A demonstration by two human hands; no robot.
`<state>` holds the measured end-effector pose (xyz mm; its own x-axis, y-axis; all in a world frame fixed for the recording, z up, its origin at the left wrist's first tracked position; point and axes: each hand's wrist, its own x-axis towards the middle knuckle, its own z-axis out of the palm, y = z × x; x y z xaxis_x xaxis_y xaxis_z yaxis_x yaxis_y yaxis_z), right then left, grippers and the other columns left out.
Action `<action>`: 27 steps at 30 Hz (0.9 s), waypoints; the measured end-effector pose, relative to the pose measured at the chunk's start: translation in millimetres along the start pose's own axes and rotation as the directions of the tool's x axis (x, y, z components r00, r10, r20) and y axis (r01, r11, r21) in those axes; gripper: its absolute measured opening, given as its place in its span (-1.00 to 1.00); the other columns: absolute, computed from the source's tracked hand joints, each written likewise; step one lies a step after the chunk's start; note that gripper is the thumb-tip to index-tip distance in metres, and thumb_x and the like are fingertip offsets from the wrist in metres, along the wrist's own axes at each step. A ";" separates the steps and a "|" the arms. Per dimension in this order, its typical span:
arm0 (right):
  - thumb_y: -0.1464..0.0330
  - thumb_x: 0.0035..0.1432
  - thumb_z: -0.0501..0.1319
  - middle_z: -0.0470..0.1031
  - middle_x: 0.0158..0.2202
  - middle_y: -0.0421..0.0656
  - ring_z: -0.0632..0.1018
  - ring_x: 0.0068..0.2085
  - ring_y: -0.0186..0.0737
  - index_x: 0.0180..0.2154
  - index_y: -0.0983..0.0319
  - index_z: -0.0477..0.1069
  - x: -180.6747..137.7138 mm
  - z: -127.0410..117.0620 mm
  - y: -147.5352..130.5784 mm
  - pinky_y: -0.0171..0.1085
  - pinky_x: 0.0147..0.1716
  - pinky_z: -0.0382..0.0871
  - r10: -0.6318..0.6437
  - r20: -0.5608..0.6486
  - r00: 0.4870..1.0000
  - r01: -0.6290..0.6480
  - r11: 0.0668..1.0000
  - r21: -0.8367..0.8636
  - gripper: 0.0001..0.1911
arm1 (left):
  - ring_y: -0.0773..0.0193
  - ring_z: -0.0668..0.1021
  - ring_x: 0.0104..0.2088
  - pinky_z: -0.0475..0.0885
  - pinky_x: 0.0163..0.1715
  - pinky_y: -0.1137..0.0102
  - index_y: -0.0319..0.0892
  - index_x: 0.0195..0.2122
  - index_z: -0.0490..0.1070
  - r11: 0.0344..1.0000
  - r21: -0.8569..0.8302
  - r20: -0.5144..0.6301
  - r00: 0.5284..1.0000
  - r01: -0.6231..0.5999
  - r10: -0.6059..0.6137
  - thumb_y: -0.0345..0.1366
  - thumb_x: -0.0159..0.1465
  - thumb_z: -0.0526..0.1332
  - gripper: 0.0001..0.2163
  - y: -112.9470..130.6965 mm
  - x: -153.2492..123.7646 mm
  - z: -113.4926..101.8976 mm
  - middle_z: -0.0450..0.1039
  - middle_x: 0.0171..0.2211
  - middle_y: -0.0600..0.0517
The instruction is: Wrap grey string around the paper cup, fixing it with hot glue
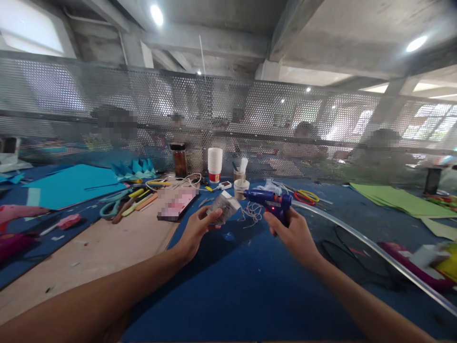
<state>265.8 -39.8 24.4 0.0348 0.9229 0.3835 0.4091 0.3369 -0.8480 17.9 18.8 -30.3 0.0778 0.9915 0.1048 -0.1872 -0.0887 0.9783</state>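
My left hand (200, 227) is closed on a small grey-and-white box-like piece (225, 209), tilted above the blue table (228, 290). In my right hand (293, 233) is a dark blue glue gun (266, 196) with a small red light. Its nozzle points left, just above and to the right of the piece, and I cannot tell whether they touch. A long clear glue stick (360, 233) runs from the gun's back toward the lower right. Behind the piece, white string (252, 212) lies in loose loops near a paper cup (241, 187).
Left are a wooden board (96, 252), scissors (112, 206), a phone (178, 204) and blue paper (76, 183). Stacked paper cups (214, 164) and a dark jar (179, 161) stand before a perforated metal screen (264, 114). Green paper (389, 200) lies right, above a black cable (342, 257).
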 end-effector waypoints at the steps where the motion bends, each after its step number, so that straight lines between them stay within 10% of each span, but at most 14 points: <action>1: 0.02 0.19 0.27 0.39 -0.60 -0.27 0.42 -0.56 -0.31 -0.36 0.20 0.43 -0.2 0.0 -0.7 -0.27 -0.54 0.34 0.008 -0.001 1.000 -0.008 1.000 0.006 -0.63 | 0.12 0.63 -0.21 0.51 -0.19 0.29 -0.20 -0.13 0.59 1.000 0.007 0.004 1.000 -0.002 0.002 0.06 0.11 0.46 -0.54 0.2 -0.2 0.0 0.60 -0.18 -0.10; 13: 0.04 0.28 0.24 0.62 -0.41 -0.14 0.56 -0.40 -0.16 -0.22 0.19 0.64 -3.5 8.5 26.0 -0.19 -0.33 0.45 -0.226 0.079 0.971 0.239 0.943 -0.230 -0.63 | 0.13 0.62 -0.22 0.50 -0.21 0.31 -0.18 -0.09 0.60 0.999 0.054 0.009 1.000 -0.004 0.003 0.06 0.13 0.44 -0.54 -1.6 0.2 -1.3 0.62 -0.17 -0.09; 27: 0.03 0.29 0.21 0.59 -0.48 -0.14 0.52 -0.47 -0.17 -0.21 0.16 0.60 -2.8 6.6 22.4 -0.23 -0.41 0.30 -0.223 0.088 0.971 0.238 0.855 -0.461 -0.63 | 0.08 0.60 -0.21 0.47 -0.24 0.29 -0.20 -0.11 0.57 0.991 0.127 0.001 0.999 -0.041 0.041 0.04 0.08 0.46 -0.52 4.4 -5.6 4.3 0.60 -0.20 -0.08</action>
<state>268.8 -33.6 2.0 -0.1374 0.8374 0.5290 0.7784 0.4216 -0.4652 20.9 12.5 -25.8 0.0710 0.9869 0.1449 -0.0648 -0.1404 0.9880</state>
